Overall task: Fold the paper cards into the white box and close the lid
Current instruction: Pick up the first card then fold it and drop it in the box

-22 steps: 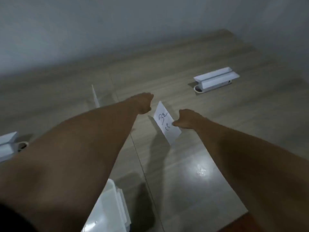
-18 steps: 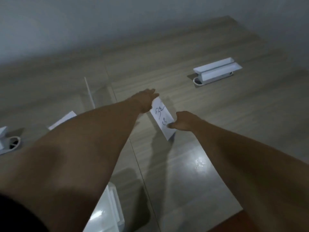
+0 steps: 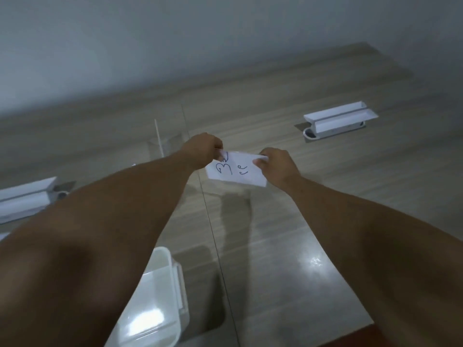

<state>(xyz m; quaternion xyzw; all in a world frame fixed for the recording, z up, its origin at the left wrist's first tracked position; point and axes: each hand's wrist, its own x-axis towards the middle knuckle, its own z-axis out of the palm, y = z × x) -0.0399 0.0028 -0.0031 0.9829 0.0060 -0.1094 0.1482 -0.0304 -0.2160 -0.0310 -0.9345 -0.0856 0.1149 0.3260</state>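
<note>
Both hands pinch paper card; fingers mostly hidden.

Both bare arms reach forward over a wood-grain table. The left hand and the right hand pinch opposite upper corners of a white paper card, which hangs between the fingertips with blue handwriting facing the camera. Its top edge looks folded back between the two pinches; its lower edge hangs below the fingers, clear of the table. Below the left forearm, well nearer the camera than the fingers, sits an open white plastic box. Beyond the right fingers, well apart, lies a white tray-like fixture; a similar one lies far outside the left fingers.
</note>
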